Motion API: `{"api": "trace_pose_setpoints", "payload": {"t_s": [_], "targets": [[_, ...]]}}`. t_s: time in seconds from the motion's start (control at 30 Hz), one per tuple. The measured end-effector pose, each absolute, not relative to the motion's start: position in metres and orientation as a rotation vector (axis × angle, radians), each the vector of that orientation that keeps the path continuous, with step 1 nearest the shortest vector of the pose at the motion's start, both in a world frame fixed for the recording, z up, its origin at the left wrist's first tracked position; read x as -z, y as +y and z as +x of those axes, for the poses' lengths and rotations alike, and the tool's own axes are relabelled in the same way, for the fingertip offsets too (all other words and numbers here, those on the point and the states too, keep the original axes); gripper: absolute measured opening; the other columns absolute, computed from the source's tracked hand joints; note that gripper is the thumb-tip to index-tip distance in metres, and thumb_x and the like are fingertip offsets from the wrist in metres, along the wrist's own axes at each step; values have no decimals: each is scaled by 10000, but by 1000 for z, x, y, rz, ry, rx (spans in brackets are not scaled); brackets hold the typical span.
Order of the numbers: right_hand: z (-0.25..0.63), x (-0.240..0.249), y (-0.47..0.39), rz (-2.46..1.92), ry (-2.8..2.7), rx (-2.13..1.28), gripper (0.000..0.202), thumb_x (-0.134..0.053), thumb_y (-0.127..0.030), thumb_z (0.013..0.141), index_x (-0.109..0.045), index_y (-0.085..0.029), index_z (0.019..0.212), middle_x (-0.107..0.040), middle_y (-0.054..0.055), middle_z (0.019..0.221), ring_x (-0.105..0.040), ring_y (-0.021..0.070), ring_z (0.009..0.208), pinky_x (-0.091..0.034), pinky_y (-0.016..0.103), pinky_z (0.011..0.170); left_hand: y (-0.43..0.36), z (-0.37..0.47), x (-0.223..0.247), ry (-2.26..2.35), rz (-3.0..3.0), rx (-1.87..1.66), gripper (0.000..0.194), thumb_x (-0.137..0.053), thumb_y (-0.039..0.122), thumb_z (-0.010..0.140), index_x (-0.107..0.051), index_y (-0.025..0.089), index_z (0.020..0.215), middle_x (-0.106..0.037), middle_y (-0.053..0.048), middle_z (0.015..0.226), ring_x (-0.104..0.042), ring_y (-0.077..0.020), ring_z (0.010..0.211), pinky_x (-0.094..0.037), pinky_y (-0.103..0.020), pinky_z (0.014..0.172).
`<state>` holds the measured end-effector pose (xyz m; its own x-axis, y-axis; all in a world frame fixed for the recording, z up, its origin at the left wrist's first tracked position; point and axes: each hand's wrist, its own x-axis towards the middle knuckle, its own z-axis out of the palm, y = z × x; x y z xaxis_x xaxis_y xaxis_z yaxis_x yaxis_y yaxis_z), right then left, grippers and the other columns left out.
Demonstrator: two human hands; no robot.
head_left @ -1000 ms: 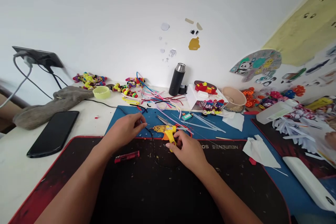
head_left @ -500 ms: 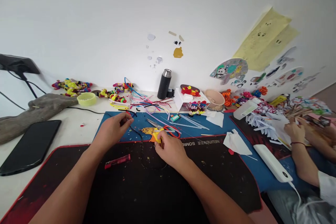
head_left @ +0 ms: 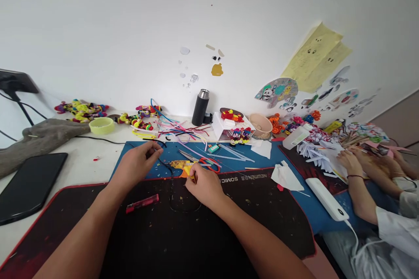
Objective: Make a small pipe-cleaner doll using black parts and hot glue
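Note:
My right hand (head_left: 205,186) is wrapped round the handle of a yellow glue gun (head_left: 179,165), whose nozzle points left over the blue mat. Across from it, my left hand (head_left: 136,163) is closed in a pinch just left of the nozzle. Whatever lies between its fingertips is too small to make out. The gun's black cord (head_left: 170,198) loops over the black mat below. Behind the gun rest scissors (head_left: 214,164) with red handles. A pinkish-red lighter-like stick (head_left: 142,203) lies on the black mat between my forearms.
Pipe cleaners (head_left: 185,130), a black thermos (head_left: 200,108) and a white box (head_left: 225,128) stand along the wall. At left are a black phone (head_left: 32,187) and a green bowl (head_left: 101,125). A white power bank (head_left: 327,199) lies right, near other people's hands (head_left: 350,163).
The whole view has shifted, with the table things now further left. My right hand stays on the glue gun and my left hand stays pinched near the nozzle.

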<state>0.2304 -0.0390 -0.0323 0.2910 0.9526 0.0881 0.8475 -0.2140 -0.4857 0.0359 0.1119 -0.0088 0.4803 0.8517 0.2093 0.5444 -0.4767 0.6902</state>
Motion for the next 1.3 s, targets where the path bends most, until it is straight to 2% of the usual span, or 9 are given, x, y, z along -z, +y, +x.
{"api": "trace_pose_setpoints", "payload": {"t_s": [0.13, 0.3, 0.53, 0.77, 0.9, 1.03, 1.17, 1.23, 1.3], "targets": [[241, 35, -39, -1989, -1380, -464, 63, -605, -254, 847, -543, -250, 862, -550, -77, 657, -498, 137, 571, -304, 236, 567, 113, 33, 7, 1219, 2110, -833, 367, -531, 563, 915, -700, 241, 970, -743, -23, 784, -661, -222, 695, -417, -297, 626], [263, 33, -50, -1929, -1231, -368, 126, -593, -344, 848, -509, -254, 817, -489, -86, 614, -465, 145, 552, -325, 241, 555, 112, 32, 7, 1268, 2067, -899, 386, -537, 578, 910, -709, 240, 980, -726, -17, 740, -629, -218, 669, -410, -301, 616], [300, 32, -92, -1990, -1060, -261, 188, -594, -386, 851, -470, -256, 796, -496, -72, 666, -483, 152, 585, -373, 249, 579, 109, 35, 3, 1217, 2059, -866, 380, -549, 581, 893, -701, 238, 955, -759, -29, 807, -679, -230, 716, -433, -301, 636], [313, 42, -118, -2167, -1001, -219, 201, -579, -383, 861, -461, -260, 755, -508, -62, 614, -493, 169, 555, -342, 256, 538, 99, 45, 11, 1070, 2230, -763, 344, -500, 546, 961, -668, 246, 966, -724, -18, 777, -659, -221, 700, -434, -301, 656], [312, 38, -118, -2273, -1075, -233, 180, -550, -355, 876, -448, -265, 759, -550, -48, 613, -523, 183, 554, -315, 267, 549, 88, 57, 18, 873, 2391, -584, 313, -468, 485, 1020, -673, 250, 990, -759, -43, 889, -704, -244, 823, -469, -320, 736], [317, 34, -118, -2332, -1129, -237, 155, -529, -324, 884, -439, -268, 771, -587, -34, 642, -547, 194, 576, -294, 278, 570, 67, 76, 11, 678, 2565, -509, 270, -453, 365, 1055, -690, 234, 1045, -769, -83, 1064, -707, -271, 1002, -495, -366, 883], [325, 37, -121, -2356, -1096, -239, 167, -528, -327, 902, -429, -269, 781, -593, -31, 654, -562, 203, 602, -293, 284, 583, 44, 109, 3, 387, 2733, -352, 191, -540, 233, 1009, -719, 219, 1075, -757, -105, 1065, -679, -289, 1044, -501, -407, 947], [327, 38, -122, -2355, -1081, -249, 168, -525, -324, 912, -430, -268, 784, -597, -27, 659, -569, 208, 612, -298, 286, 589, 37, 126, 6, 277, 2787, -311, 235, -574, 151, 966, -715, 201, 1146, -747, -124, 1151, -659, -304, 1113, -485, -446, 1013], [327, 39, -122, -2354, -1079, -254, 165, -525, -318, 916, -434, -267, 788, -600, -22, 663, -570, 210, 613, -301, 288, 593, 34, 139, 14, 221, 2821, -295, 247, -595, 158, 963, -713, 191, 1177, -726, -139, 1203, -639, -319, 1167, -482, -467, 1029]]}}
